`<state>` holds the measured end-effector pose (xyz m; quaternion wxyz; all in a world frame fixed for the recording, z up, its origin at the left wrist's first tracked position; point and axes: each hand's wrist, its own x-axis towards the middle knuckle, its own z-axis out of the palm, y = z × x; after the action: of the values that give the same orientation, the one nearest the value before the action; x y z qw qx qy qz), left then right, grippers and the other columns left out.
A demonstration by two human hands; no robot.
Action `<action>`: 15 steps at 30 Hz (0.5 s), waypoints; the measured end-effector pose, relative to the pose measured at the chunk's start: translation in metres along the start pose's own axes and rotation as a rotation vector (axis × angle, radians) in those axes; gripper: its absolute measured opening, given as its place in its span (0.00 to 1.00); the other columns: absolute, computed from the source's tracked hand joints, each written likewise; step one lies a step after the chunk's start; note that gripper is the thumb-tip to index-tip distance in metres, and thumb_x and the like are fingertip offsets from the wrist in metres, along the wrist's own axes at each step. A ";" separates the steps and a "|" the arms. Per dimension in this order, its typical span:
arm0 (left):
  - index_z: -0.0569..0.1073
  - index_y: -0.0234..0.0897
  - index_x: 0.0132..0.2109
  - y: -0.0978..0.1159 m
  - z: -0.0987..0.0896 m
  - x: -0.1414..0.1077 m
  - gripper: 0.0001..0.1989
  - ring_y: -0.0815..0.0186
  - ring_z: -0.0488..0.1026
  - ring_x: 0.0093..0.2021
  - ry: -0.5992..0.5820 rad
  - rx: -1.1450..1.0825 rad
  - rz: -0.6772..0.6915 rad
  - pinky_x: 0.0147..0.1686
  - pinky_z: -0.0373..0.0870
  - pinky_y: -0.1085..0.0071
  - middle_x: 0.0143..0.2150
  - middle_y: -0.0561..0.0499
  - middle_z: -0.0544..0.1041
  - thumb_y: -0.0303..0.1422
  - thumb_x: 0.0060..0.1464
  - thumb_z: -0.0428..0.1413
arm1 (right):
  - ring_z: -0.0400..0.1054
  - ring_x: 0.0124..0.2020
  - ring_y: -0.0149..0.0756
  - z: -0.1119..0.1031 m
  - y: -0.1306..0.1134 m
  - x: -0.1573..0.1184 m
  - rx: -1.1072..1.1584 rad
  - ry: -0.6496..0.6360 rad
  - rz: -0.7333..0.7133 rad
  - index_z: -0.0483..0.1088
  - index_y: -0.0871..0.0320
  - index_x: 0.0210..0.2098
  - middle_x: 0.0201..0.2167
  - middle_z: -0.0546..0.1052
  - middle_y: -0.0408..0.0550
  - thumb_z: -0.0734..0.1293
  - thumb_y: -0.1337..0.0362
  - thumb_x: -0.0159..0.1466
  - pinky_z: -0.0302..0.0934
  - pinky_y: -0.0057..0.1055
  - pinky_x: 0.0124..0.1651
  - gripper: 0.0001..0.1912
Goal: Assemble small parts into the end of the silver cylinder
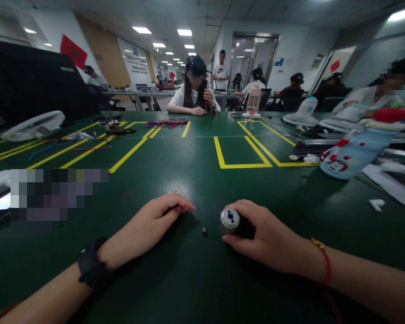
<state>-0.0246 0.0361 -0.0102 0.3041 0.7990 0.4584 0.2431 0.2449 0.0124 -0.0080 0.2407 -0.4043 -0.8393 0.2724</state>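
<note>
My right hand is wrapped round a silver metal cylinder that looks like a small motor. The cylinder stands upright on the green table; its round top face shows a dark centre hole and smaller holes beside it. To its left lies a tiny metal ring-like part, touched by neither hand. My left hand rests on the table left of that part, fingers extended to the right and thumb beneath them, with nothing visible in it.
Yellow tape marks the green tabletop. A light-blue bottle and white fans stand at right. Wires and another fan lie toward the far left. A person sits across the table.
</note>
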 end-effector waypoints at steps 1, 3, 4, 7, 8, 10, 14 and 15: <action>0.76 0.42 0.44 0.001 0.001 0.000 0.13 0.61 0.74 0.45 -0.008 0.008 0.014 0.48 0.71 0.63 0.44 0.51 0.77 0.27 0.63 0.47 | 0.66 0.38 0.38 0.000 0.000 0.000 0.002 -0.002 0.002 0.69 0.56 0.42 0.39 0.73 0.46 0.71 0.65 0.59 0.61 0.35 0.40 0.12; 0.76 0.42 0.42 0.002 0.002 -0.001 0.14 0.61 0.74 0.46 -0.016 0.021 0.031 0.50 0.70 0.62 0.45 0.51 0.76 0.25 0.61 0.47 | 0.66 0.39 0.37 -0.002 0.001 0.000 0.009 -0.004 0.006 0.69 0.56 0.42 0.38 0.73 0.45 0.71 0.66 0.59 0.61 0.34 0.41 0.12; 0.76 0.42 0.42 0.003 0.002 -0.001 0.14 0.61 0.74 0.47 -0.022 0.024 0.036 0.50 0.70 0.62 0.46 0.51 0.76 0.25 0.61 0.47 | 0.66 0.39 0.37 -0.002 0.001 0.000 0.015 -0.006 0.009 0.69 0.56 0.42 0.38 0.73 0.45 0.71 0.66 0.58 0.61 0.34 0.41 0.12; 0.76 0.42 0.41 0.007 0.002 -0.002 0.14 0.62 0.73 0.47 -0.052 0.032 0.051 0.51 0.69 0.63 0.46 0.51 0.75 0.23 0.60 0.48 | 0.66 0.38 0.36 -0.003 0.002 -0.001 0.035 -0.003 0.025 0.69 0.56 0.42 0.39 0.73 0.45 0.70 0.67 0.58 0.61 0.33 0.40 0.12; 0.76 0.42 0.41 0.009 0.003 -0.002 0.13 0.62 0.73 0.48 -0.063 0.037 0.053 0.51 0.68 0.63 0.46 0.51 0.75 0.24 0.59 0.49 | 0.66 0.38 0.36 -0.004 0.002 -0.001 0.035 -0.006 0.027 0.69 0.56 0.42 0.39 0.73 0.45 0.70 0.67 0.58 0.61 0.33 0.40 0.12; 0.76 0.43 0.41 0.013 0.005 -0.004 0.09 0.61 0.71 0.49 -0.076 0.059 0.056 0.52 0.67 0.62 0.47 0.52 0.74 0.26 0.59 0.53 | 0.66 0.38 0.36 -0.003 0.002 -0.001 0.032 -0.007 0.024 0.69 0.56 0.41 0.39 0.73 0.45 0.70 0.67 0.58 0.61 0.33 0.41 0.12; 0.77 0.46 0.42 0.017 0.013 -0.006 0.07 0.57 0.69 0.52 -0.064 0.130 0.062 0.53 0.65 0.58 0.49 0.51 0.73 0.35 0.55 0.61 | 0.66 0.38 0.36 -0.002 0.002 -0.001 0.027 0.005 0.019 0.69 0.56 0.41 0.38 0.73 0.44 0.70 0.67 0.58 0.61 0.33 0.40 0.12; 0.78 0.46 0.42 0.018 0.015 -0.006 0.07 0.57 0.68 0.52 -0.060 0.145 0.059 0.53 0.65 0.58 0.49 0.51 0.73 0.36 0.54 0.62 | 0.66 0.38 0.36 -0.001 0.002 -0.001 0.028 0.006 0.021 0.69 0.56 0.42 0.38 0.73 0.44 0.70 0.67 0.58 0.60 0.33 0.40 0.12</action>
<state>-0.0069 0.0197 -0.0091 0.2519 0.8389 0.4417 0.1942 0.2473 0.0132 -0.0087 0.2463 -0.4103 -0.8303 0.2854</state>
